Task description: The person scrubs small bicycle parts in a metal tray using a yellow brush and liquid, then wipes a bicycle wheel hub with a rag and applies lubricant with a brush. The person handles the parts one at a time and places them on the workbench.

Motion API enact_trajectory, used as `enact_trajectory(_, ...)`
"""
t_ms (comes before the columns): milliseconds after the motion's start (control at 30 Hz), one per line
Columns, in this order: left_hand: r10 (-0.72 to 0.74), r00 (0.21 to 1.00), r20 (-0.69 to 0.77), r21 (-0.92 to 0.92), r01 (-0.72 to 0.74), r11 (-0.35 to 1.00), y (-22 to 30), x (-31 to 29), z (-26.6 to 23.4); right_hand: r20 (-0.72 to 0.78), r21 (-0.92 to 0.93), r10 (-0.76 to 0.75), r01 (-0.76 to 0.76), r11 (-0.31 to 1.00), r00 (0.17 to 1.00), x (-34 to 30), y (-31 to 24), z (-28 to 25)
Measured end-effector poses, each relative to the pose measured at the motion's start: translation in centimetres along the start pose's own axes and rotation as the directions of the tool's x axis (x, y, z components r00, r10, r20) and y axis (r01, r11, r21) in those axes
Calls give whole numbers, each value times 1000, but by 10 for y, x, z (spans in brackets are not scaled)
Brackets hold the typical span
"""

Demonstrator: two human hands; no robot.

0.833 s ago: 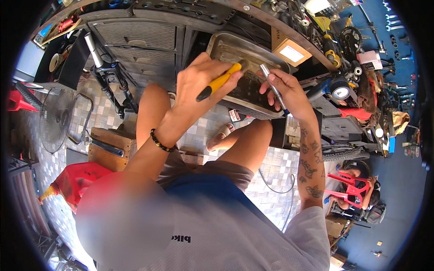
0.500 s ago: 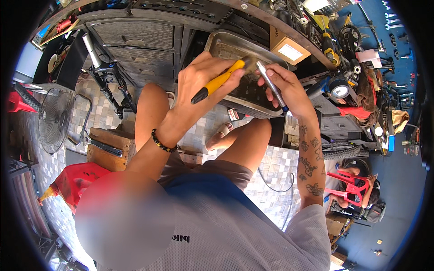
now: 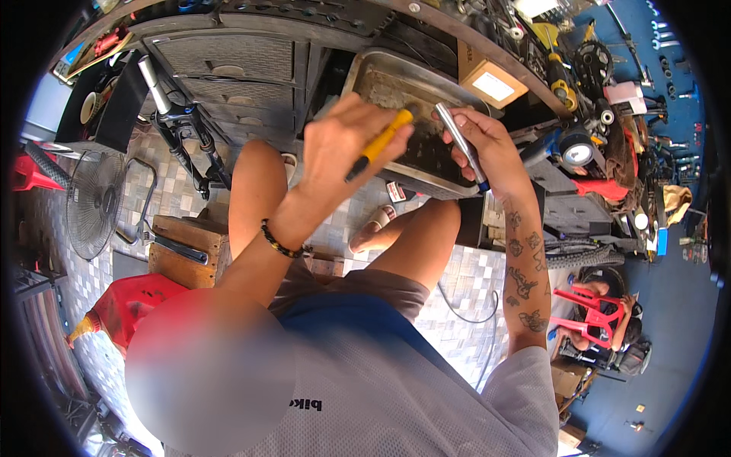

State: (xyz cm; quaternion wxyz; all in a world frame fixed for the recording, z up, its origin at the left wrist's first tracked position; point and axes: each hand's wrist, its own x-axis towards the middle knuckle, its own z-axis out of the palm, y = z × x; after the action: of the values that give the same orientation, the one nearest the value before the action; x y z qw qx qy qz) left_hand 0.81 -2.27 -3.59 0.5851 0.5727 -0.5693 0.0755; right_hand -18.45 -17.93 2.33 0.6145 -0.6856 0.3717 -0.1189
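Observation:
My left hand [image 3: 346,141] is wrapped around a yellow-and-black brush handle [image 3: 378,142], which slants up toward the right. The working end of the brush is blurred against the tray behind it. In the fingers of my right hand [image 3: 487,145] is a shiny silver metal tube [image 3: 458,140] with a dark blue lower end. Its upper end points up and left, close to the brush but apart from it. Both hands are above a metal tray [image 3: 352,82] whose bottom looks wet and dirty.
Behind the tray stand dark drawers [image 3: 228,57] and a cardboard box [image 3: 491,80]. A bicycle fork [image 3: 186,126], a fan [image 3: 95,202] and a wooden box [image 3: 183,259] are at left. Tools crowd the right bench. A person [image 3: 620,324] is by a red chair [image 3: 586,316].
My left hand has shifted slightly, and the brush handle has swung a little steeper. The silver tube in my right hand has moved slightly right.

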Motion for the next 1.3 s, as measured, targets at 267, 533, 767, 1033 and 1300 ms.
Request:
enact_trajectory(267, -5, 998, -61, -80, 0, 997, 9, 3, 7, 76, 80, -130, 124, 989, 989, 13, 5, 1)
enact_trajectory(533, -51, 988, -143, -114, 35, 993, 4, 15, 2, 14, 59, -103, 102, 993, 995, 17, 1, 2)
enact_trajectory(767, -282, 952, -117, -102, 271, 957, 7, 11, -9, -11, 133, -97, 98, 986, 995, 16, -6, 5)
enact_trajectory(1033, -358, 932, -59, -175, 344, 923, 16, 3, -9, -18, 286, -93, 95, 954, 995, 20, -5, 3)
enact_trajectory(1300, -368, 930, -21, -254, 351, 901, 21, -2, -4, 28, 405, -117, 96, 909, 993, 24, -2, -7)
